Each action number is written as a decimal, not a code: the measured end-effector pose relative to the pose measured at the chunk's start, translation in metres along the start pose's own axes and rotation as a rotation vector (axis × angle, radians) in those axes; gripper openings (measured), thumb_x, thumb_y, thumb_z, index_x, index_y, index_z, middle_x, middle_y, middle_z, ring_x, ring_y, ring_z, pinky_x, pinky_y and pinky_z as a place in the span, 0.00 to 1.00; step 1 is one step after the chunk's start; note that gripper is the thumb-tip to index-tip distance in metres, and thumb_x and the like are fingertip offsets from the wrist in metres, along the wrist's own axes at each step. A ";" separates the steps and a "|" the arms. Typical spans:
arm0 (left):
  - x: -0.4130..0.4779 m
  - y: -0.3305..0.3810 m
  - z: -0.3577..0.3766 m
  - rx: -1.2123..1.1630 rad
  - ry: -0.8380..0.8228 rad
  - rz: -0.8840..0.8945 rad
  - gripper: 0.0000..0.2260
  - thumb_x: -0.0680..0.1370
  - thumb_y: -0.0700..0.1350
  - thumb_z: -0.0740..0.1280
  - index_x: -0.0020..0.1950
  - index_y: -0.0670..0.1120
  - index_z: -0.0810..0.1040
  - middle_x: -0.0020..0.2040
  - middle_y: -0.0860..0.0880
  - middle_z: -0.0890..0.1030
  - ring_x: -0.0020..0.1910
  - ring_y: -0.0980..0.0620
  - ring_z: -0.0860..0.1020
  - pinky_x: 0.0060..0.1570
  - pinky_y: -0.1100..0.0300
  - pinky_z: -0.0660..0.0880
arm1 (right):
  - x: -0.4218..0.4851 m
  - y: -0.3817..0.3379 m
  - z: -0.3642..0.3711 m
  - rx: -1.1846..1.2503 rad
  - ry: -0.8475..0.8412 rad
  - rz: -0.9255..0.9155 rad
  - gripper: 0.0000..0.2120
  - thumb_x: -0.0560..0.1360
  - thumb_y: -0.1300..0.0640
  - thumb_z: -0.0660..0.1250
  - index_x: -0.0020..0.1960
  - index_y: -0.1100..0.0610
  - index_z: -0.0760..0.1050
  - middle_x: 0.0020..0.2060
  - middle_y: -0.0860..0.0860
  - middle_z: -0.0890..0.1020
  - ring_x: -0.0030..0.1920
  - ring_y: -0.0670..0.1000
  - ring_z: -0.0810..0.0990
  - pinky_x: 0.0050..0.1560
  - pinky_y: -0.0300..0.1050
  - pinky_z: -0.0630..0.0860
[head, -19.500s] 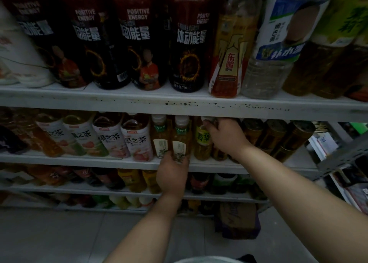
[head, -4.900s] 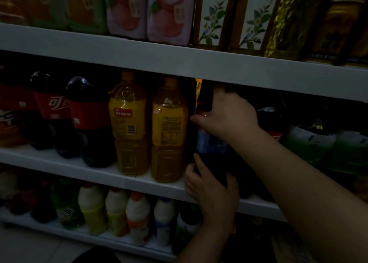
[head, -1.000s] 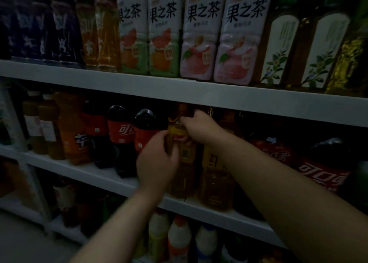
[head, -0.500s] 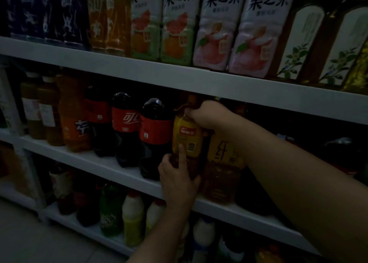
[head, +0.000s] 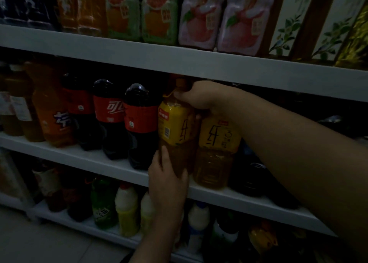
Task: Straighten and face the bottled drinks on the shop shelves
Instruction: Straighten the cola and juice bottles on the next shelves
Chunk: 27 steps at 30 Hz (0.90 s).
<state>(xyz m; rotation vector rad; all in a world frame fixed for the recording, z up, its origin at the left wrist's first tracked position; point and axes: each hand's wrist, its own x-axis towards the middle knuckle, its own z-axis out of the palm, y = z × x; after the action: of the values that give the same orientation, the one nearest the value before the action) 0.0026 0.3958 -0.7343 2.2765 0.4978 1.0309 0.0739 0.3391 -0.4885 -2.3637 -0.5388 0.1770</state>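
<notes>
A tall tea bottle with a yellow label (head: 176,127) stands on the middle shelf (head: 111,163). Its barcode faces left and part of a large black character shows at the front. My right hand (head: 201,97) grips its neck and cap from above. My left hand (head: 167,175) wraps its lower body near the shelf edge. A second yellow-label tea bottle (head: 218,143) stands touching it on the right, label facing out. Dark cola bottles with red labels (head: 139,119) stand immediately to its left.
An orange soda bottle (head: 53,115) and amber bottles stand further left. The upper shelf (head: 179,61) holds fruit-tea bottles and leaf-print cartons. The bottom shelf holds white-and-yellow bottles (head: 126,205) and a green bottle (head: 102,203). Dark bottles sit behind my right forearm.
The held tea bottle has turned, so the black character now shows beside the barcode. My left hand has slid lower on its body. The view has shifted slightly closer.
</notes>
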 end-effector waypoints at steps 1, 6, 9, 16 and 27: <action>-0.003 0.001 0.003 -0.028 -0.022 -0.067 0.43 0.69 0.52 0.75 0.77 0.46 0.56 0.69 0.40 0.67 0.63 0.42 0.68 0.56 0.48 0.72 | 0.001 -0.001 0.000 0.050 -0.014 0.011 0.12 0.78 0.47 0.63 0.44 0.56 0.70 0.44 0.56 0.79 0.31 0.53 0.82 0.24 0.38 0.74; -0.004 -0.016 0.006 -0.177 -0.066 -0.047 0.33 0.74 0.46 0.71 0.76 0.43 0.60 0.64 0.41 0.72 0.61 0.43 0.72 0.57 0.49 0.73 | 0.001 0.001 0.007 0.068 0.054 -0.006 0.11 0.79 0.50 0.61 0.42 0.56 0.69 0.42 0.54 0.78 0.32 0.54 0.80 0.22 0.37 0.72; -0.002 -0.019 0.006 -0.189 -0.064 0.005 0.28 0.76 0.42 0.68 0.74 0.40 0.62 0.62 0.40 0.74 0.59 0.41 0.74 0.54 0.50 0.73 | -0.001 0.001 0.008 -0.122 0.103 -0.055 0.14 0.79 0.47 0.59 0.44 0.57 0.72 0.39 0.54 0.77 0.32 0.53 0.77 0.26 0.39 0.72; 0.017 -0.018 0.008 -0.316 -0.097 -0.188 0.27 0.77 0.48 0.57 0.77 0.49 0.59 0.67 0.44 0.73 0.60 0.45 0.74 0.56 0.56 0.69 | 0.002 0.002 0.012 -0.390 0.161 -0.164 0.18 0.78 0.44 0.57 0.34 0.52 0.67 0.31 0.48 0.71 0.30 0.46 0.69 0.28 0.40 0.64; 0.013 -0.017 0.013 -0.042 0.049 -0.101 0.23 0.79 0.48 0.64 0.73 0.46 0.66 0.57 0.43 0.73 0.47 0.44 0.76 0.38 0.55 0.73 | 0.007 -0.006 0.004 -0.755 0.078 -0.163 0.24 0.81 0.44 0.47 0.67 0.58 0.70 0.55 0.59 0.76 0.52 0.58 0.74 0.49 0.49 0.68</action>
<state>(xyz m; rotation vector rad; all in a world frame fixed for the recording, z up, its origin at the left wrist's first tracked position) 0.0188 0.4114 -0.7450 2.1705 0.5996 1.0388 0.0769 0.3484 -0.4876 -3.0103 -0.8692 -0.2369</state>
